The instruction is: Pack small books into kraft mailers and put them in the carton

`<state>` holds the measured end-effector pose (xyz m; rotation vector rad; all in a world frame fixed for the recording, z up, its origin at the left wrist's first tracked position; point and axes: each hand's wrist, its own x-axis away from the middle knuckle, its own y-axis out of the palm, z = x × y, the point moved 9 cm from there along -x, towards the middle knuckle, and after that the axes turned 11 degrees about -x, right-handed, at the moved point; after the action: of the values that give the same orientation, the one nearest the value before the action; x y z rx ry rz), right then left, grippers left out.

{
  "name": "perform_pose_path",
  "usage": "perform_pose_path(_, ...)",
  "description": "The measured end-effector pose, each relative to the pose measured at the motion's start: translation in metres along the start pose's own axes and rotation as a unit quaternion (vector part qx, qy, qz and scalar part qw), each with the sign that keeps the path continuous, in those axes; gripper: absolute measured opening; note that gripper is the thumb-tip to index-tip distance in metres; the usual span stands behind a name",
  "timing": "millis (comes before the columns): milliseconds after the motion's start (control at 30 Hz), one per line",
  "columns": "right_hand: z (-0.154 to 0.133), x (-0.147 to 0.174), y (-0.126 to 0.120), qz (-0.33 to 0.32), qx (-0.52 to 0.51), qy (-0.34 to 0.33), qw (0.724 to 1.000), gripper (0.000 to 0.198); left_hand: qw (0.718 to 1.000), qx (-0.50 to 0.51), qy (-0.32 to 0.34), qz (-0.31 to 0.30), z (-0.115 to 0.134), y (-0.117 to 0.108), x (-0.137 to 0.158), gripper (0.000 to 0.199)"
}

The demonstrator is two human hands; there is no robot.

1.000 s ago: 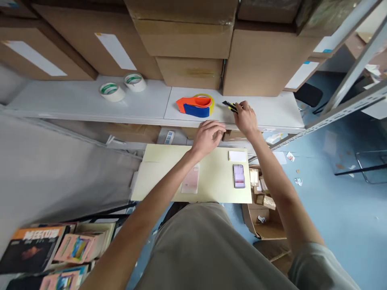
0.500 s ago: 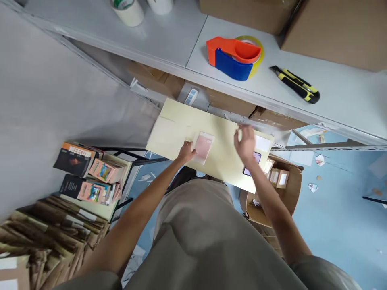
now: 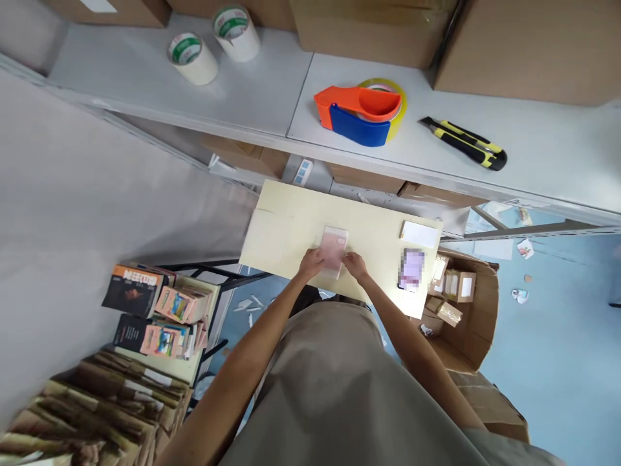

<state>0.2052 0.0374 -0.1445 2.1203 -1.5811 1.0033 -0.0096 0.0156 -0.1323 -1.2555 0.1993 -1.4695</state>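
The pink packet [image 3: 334,249] lies on the counter [image 3: 286,210] between the left hand [image 3: 312,262] and right hand [image 3: 356,265], about equally near, each pinching a long side. Its long axis runs forward, leaning slightly right. The phone [image 3: 411,268] and white card [image 3: 418,233] lie rightward, out of the way.

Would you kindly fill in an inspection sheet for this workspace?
Surface: pale yellow rectangular tabletop, in front of a pale grey shelf.
Things at hand: flat pink rectangular packet, lying on the tabletop.
Clutter: purple-screened rectangular phone and white rectangular item, right side of tabletop; orange-and-blue plastic tape dispenser and black-and-yellow utility knife, on the shelf.
Hands: left hand at the packet's left edge, right hand at its right edge; grip unclear.
Cables: nothing seen.
Surroundings: open brown cardboard box, right; stacked books, left; blue floor.
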Motion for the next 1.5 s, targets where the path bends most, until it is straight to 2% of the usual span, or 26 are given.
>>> perform_pose_path(200, -0.016, -0.002, 0.023, 0.015, -0.052, -0.001, 0.999, 0.018, 0.996, 0.062, 0.005, -0.068, 0.001, -0.009, -0.006, 0.051)
perform_pose_path(333, -0.034, 0.010, 0.036, 0.033, -0.077, -0.014, 0.996, 0.020, 0.988, 0.107, 0.014, -0.111, 0.003, -0.017, 0.000, 0.048)
perform_pose_path(500, -0.061, 0.032, 0.037, 0.046, -0.104, -0.048, 0.992, 0.026, 0.977, 0.159, 0.015, -0.144, -0.001, -0.030, 0.009, 0.058)
perform_pose_path(633, -0.095, 0.061, 0.029, 0.022, -0.159, -0.096, 0.982, 0.043, 0.964, 0.230, 0.020, -0.133, 0.004, -0.066, 0.007, 0.078)
perform_pose_path(733, -0.134, 0.097, 0.025, -0.059, -0.252, -0.159, 0.953, 0.056, 0.912, 0.349, 0.093, -0.193, 0.032, -0.098, 0.018, 0.085)
perform_pose_path(800, -0.157, 0.122, 0.021, -0.094, -0.277, -0.178, 0.939, 0.056, 0.872, 0.401, 0.148, -0.239, 0.055, -0.122, 0.033, 0.088)
perform_pose_path(900, -0.182, 0.147, 0.010, -0.088, -0.288, -0.194, 0.934, 0.054, 0.852, 0.421, 0.180, -0.255, 0.078, -0.156, 0.056, 0.082)
perform_pose_path(1033, -0.194, 0.155, 0.002, -0.050, -0.289, -0.204, 0.934, 0.059, 0.863, 0.404, 0.203, -0.226, 0.098, -0.182, 0.073, 0.070)
perform_pose_path(1200, -0.184, 0.145, 0.003, -0.004, -0.276, -0.210, 0.938, 0.062, 0.900, 0.346, 0.223, -0.142, 0.102, -0.190, 0.074, 0.057)
perform_pose_path(1333, -0.173, 0.143, -0.007, 0.172, -0.228, -0.228, 0.931, 0.072, 0.936, 0.219, 0.272, -0.033, 0.103, -0.194, 0.079, 0.040)
perform_pose_path(1367, -0.174, 0.143, -0.004, 0.192, -0.221, -0.232, 0.928, 0.074, 0.944, 0.170, 0.283, 0.005, 0.103, -0.194, 0.081, 0.035)
perform_pose_path(1433, -0.180, 0.142, 0.017, 0.156, -0.224, -0.235, 0.933, 0.075, 0.949, 0.069, 0.300, 0.073, 0.106, -0.192, 0.089, 0.026)
perform_pose_path(1500, -0.188, 0.140, 0.042, 0.089, -0.228, -0.240, 0.939, 0.068, 0.944, -0.016, 0.315, 0.099, 0.109, -0.181, 0.098, 0.033)
